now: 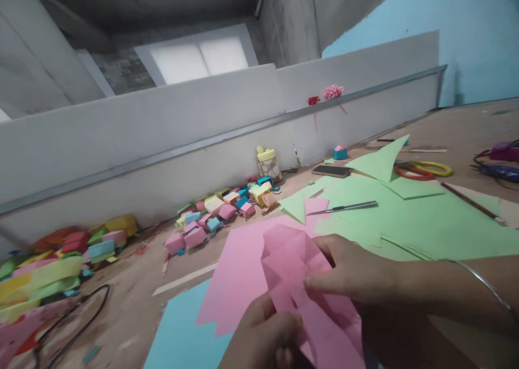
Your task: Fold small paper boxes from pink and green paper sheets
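Observation:
A folded pink paper piece (298, 274) is held up between both my hands above the table. My left hand (263, 334), at the bottom edge of the view, pinches its lower part. My right hand (351, 272), with a thin bangle on the wrist, grips its right side with thumb and fingers closed on the paper. Beneath lie a flat pink sheet (235, 277) and a blue sheet (178, 331).
Green sheets (409, 212) cover the table to the right, with a knife (344, 207) lying on them. A phone (330, 170), scissors (424, 169), a jar (267, 163) and several small folded paper boxes (219, 212) lie near the white partition. Cables (77, 315) run at left.

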`<control>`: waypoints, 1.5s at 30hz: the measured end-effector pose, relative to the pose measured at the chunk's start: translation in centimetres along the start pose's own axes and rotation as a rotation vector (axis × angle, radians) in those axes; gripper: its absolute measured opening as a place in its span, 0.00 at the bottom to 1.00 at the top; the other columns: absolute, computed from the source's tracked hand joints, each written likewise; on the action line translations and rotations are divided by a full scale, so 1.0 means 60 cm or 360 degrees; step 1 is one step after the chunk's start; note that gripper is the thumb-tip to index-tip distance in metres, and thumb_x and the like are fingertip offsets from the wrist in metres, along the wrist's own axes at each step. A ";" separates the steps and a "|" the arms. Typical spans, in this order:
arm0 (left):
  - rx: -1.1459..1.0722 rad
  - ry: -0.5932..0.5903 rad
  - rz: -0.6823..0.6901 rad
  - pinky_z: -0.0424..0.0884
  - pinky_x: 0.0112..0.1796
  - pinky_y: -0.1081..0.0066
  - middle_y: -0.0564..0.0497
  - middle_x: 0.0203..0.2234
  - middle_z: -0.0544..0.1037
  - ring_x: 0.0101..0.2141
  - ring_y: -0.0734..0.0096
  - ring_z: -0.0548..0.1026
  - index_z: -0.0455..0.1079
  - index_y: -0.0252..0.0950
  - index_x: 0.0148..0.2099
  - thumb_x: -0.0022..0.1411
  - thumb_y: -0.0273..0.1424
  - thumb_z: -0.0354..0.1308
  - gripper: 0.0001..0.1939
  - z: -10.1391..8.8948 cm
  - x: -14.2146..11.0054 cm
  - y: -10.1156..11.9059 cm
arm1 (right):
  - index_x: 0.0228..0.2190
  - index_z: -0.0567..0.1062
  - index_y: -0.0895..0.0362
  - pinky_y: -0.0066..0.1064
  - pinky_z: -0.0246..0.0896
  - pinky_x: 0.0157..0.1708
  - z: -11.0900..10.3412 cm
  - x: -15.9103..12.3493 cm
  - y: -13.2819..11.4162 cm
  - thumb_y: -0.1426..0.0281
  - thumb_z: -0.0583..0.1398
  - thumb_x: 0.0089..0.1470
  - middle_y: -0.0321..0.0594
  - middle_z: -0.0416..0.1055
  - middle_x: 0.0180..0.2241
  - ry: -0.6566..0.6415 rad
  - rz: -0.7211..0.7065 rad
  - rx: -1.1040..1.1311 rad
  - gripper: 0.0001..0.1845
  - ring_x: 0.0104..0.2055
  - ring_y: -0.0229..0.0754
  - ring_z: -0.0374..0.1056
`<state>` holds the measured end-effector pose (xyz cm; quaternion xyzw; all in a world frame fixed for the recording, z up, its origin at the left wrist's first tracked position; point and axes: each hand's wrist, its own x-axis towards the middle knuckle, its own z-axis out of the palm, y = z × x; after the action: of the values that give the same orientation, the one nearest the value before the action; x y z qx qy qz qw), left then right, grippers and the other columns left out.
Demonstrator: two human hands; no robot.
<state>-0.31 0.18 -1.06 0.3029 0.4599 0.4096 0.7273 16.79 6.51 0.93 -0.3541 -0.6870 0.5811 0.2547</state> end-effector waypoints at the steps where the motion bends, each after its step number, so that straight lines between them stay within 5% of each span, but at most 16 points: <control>1: -0.0029 0.0011 0.0023 0.65 0.24 0.71 0.47 0.22 0.76 0.25 0.65 0.74 0.73 0.32 0.37 0.44 0.26 0.60 0.14 0.002 0.001 -0.001 | 0.28 0.72 0.61 0.24 0.61 0.25 0.000 -0.001 -0.001 0.76 0.56 0.40 0.34 0.68 0.25 -0.0040 0.0003 -0.0045 0.08 0.26 0.36 0.62; 6: -0.0099 -0.0019 0.0216 0.71 0.29 0.64 0.44 0.31 0.79 0.29 0.58 0.77 0.68 0.31 0.50 0.41 0.20 0.57 0.28 0.018 0.002 0.003 | 0.26 0.71 0.59 0.25 0.61 0.28 0.002 -0.006 0.002 0.76 0.55 0.42 0.33 0.68 0.25 -0.0277 -0.0074 -0.0134 0.06 0.30 0.38 0.65; 8: -0.0079 -0.0048 0.0274 0.72 0.31 0.64 0.45 0.31 0.79 0.32 0.57 0.77 0.68 0.31 0.50 0.40 0.19 0.56 0.30 0.024 0.000 0.006 | 0.29 0.70 0.58 0.24 0.60 0.27 0.004 -0.008 0.003 0.76 0.55 0.42 0.33 0.69 0.27 -0.0190 -0.0128 -0.0218 0.08 0.30 0.37 0.64; 12: -0.0007 -0.0057 0.0309 0.72 0.32 0.63 0.44 0.28 0.79 0.32 0.55 0.77 0.70 0.29 0.48 0.41 0.19 0.56 0.27 0.030 -0.007 0.009 | 0.28 0.65 0.57 0.23 0.53 0.22 0.006 -0.012 0.005 0.75 0.57 0.43 0.30 0.63 0.25 0.0224 -0.0283 -0.0542 0.06 0.26 0.34 0.57; 21: 0.0258 0.0089 0.0482 0.70 0.34 0.65 0.45 0.29 0.79 0.32 0.59 0.76 0.73 0.30 0.41 0.47 0.23 0.58 0.16 0.022 0.001 0.003 | 0.27 0.65 0.56 0.25 0.55 0.27 0.013 -0.011 0.013 0.80 0.55 0.43 0.31 0.62 0.26 0.0345 -0.0485 -0.0701 0.08 0.28 0.34 0.57; 26: 0.0336 0.0355 0.0443 0.67 0.24 0.73 0.51 0.18 0.74 0.22 0.70 0.72 0.72 0.32 0.32 0.52 0.34 0.62 0.10 0.016 0.003 -0.004 | 0.24 0.62 0.56 0.24 0.52 0.23 0.020 -0.014 0.010 0.82 0.54 0.42 0.30 0.59 0.23 0.0217 -0.0524 -0.0728 0.09 0.25 0.33 0.55; 31: 0.0199 0.0416 0.0382 0.65 0.20 0.73 0.52 0.17 0.73 0.18 0.70 0.71 0.72 0.32 0.37 0.51 0.34 0.62 0.12 0.017 -0.003 -0.003 | 0.29 0.68 0.57 0.24 0.56 0.26 0.023 -0.019 0.006 0.82 0.55 0.44 0.32 0.63 0.27 0.0182 -0.0653 -0.0681 0.10 0.27 0.33 0.57; 39: 0.0001 0.0281 0.0393 0.65 0.23 0.74 0.49 0.24 0.76 0.21 0.72 0.72 0.72 0.33 0.36 0.48 0.24 0.60 0.10 0.029 -0.005 -0.005 | 0.25 0.74 0.58 0.26 0.57 0.29 0.018 -0.012 0.013 0.84 0.56 0.42 0.35 0.64 0.26 0.0150 -0.0661 -0.0675 0.11 0.29 0.35 0.62; 45: 0.0084 0.0201 0.0370 0.62 0.26 0.74 0.51 0.20 0.73 0.22 0.72 0.70 0.73 0.31 0.35 0.46 0.24 0.61 0.11 0.025 -0.004 -0.008 | 0.26 0.76 0.59 0.28 0.60 0.32 0.016 -0.014 0.009 0.81 0.57 0.44 0.38 0.68 0.29 0.0130 -0.0681 -0.0759 0.09 0.31 0.36 0.65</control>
<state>1.13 -0.33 -0.77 0.3469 0.4771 0.4972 0.6363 16.66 5.29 0.25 -0.2744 -0.8519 0.3222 0.3084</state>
